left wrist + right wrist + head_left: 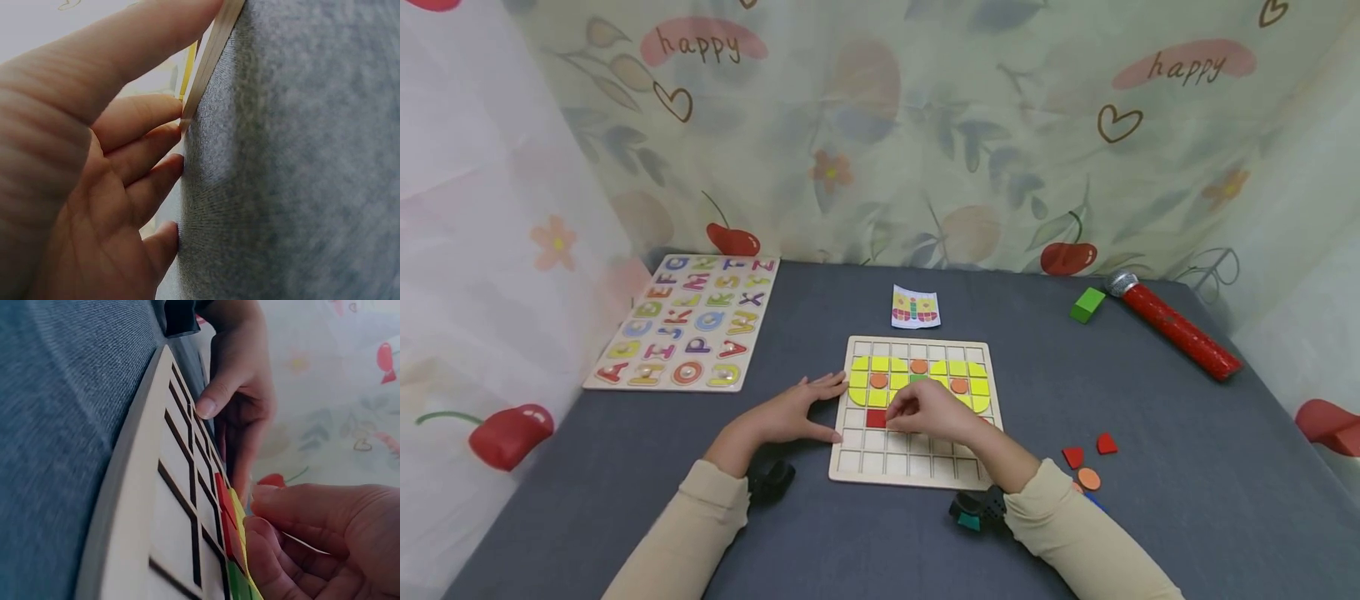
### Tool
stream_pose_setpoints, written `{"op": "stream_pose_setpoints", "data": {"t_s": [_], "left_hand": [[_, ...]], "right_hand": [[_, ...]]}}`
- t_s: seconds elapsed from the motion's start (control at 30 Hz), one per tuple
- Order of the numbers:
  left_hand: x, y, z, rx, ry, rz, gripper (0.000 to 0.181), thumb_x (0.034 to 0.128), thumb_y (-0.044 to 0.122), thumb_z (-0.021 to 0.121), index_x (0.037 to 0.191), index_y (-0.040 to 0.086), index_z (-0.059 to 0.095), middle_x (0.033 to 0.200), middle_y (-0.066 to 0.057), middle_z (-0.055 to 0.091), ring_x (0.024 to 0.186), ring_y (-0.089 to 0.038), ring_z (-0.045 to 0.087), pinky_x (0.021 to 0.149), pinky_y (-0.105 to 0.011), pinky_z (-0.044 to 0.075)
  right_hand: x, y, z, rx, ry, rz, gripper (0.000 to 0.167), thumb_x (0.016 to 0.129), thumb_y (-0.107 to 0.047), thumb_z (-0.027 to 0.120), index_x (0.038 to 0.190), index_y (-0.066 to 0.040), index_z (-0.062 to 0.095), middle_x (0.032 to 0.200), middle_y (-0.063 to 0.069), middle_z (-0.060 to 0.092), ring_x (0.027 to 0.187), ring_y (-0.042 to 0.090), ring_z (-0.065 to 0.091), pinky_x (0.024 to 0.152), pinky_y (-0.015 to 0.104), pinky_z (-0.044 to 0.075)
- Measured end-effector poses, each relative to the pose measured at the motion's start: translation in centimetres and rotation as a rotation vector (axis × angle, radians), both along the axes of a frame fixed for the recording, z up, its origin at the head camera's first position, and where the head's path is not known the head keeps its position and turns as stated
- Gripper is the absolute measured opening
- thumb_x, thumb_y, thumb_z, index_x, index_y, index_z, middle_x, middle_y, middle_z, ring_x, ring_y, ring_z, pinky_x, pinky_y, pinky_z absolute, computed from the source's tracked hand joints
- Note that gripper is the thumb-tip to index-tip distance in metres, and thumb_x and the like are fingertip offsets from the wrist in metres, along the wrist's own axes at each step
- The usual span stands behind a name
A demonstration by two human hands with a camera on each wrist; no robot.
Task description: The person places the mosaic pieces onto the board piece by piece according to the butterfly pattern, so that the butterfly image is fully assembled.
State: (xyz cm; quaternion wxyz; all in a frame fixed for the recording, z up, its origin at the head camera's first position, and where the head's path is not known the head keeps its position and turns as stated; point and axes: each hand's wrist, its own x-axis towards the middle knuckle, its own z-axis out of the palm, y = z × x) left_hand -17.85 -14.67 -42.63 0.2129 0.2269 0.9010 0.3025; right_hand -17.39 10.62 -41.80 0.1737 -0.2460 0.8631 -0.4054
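A wooden grid board (898,463) lies before me, its upper rows filled with yellow tiles (859,377), round orange pieces (919,367) and a green tile (917,378). Below the yellow part sits a red tile (876,418). My left hand (786,414) rests at the board's left edge, fingers extended, fingertips and thumb against the rim. Over the middle of the board, my right hand (932,410) has its thumb and forefinger bent close together beside the red tile. In the right wrist view, two red tiles (224,497) lie near those fingertips; whether anything is pinched there cannot be made out.
Behind the board lies a small butterfly picture card (916,307). An alphabet board (664,388) is at the left. Loose red pieces (1073,457), an orange disc (1088,478) and a blue piece (1093,500) lie right. Farther back are a green block (1087,305) and red microphone (1180,329).
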Motion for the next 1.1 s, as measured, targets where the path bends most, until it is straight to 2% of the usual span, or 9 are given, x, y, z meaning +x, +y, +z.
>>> {"op": "stream_pose_setpoints", "data": {"t_s": [0.13,0.3,0.6,0.77,0.9,1.1], "left_hand": [[0.0,0.1,-0.1,-0.007,-0.005,0.006,0.088,0.0733,0.041,0.076,0.146,0.017,0.032,0.156,0.0,0.019,0.146,-0.025,0.011,0.118,-0.05,0.004],[0.1,0.0,-0.2,0.0,-0.005,0.01,0.09,0.0726,0.042,0.077,0.146,0.016,0.032,0.156,-0.001,0.019,0.146,-0.025,0.011,0.118,-0.05,0.004],[0.3,-0.1,0.0,0.005,-0.004,0.006,0.089,0.073,0.041,0.077,0.146,0.015,0.032,0.156,-0.002,0.02,0.145,-0.026,0.012,0.117,-0.051,0.003],[0.3,0.0,0.0,0.007,-0.007,0.008,0.09,0.0728,0.042,0.076,0.146,0.016,0.032,0.156,-0.002,0.019,0.145,-0.027,0.011,0.117,-0.052,0.005],[0.2,0.0,0.1,0.008,-0.011,0.012,0.09,0.0728,0.042,0.076,0.146,0.016,0.031,0.156,-0.003,0.019,0.146,-0.028,0.011,0.117,-0.053,0.005],[0.0,0.1,0.1,0.003,-0.014,0.015,0.09,0.073,0.042,0.076,0.147,0.017,0.03,0.156,-0.002,0.018,0.146,-0.028,0.01,0.116,-0.053,0.006]], "right_hand": [[0.8,1.8,0.5,-0.008,0.007,0.0,0.01,0.081,-0.019,0.073,0.085,-0.01,0.072,0.078,0.0,0.068,0.065,0.009,0.057,0.06,0.023,0.05],[1.6,4.7,1.1,-0.026,-0.006,-0.031,0.014,0.081,-0.017,0.072,0.088,-0.005,0.072,0.081,0.004,0.069,0.067,0.012,0.057,0.06,0.023,0.049],[3.2,9.4,1.9,0.017,-0.072,-0.137,0.021,0.081,-0.023,0.073,0.092,-0.005,0.072,0.086,0.004,0.068,0.069,0.017,0.055,0.059,0.023,0.048],[4.5,11.6,2.3,0.022,-0.108,-0.155,0.025,0.081,-0.022,0.072,0.095,-0.002,0.07,0.084,0.006,0.066,0.067,0.013,0.053,0.059,0.021,0.048],[5.7,13.2,2.1,-0.009,-0.145,-0.142,0.028,0.08,-0.02,0.073,0.097,0.002,0.068,0.078,0.007,0.063,0.064,0.009,0.053,0.059,0.021,0.049],[7.2,15.0,0.8,-0.018,-0.182,-0.112,0.03,0.079,-0.021,0.074,0.096,0.003,0.067,0.078,0.006,0.063,0.062,0.005,0.054,0.058,0.021,0.051]]}}
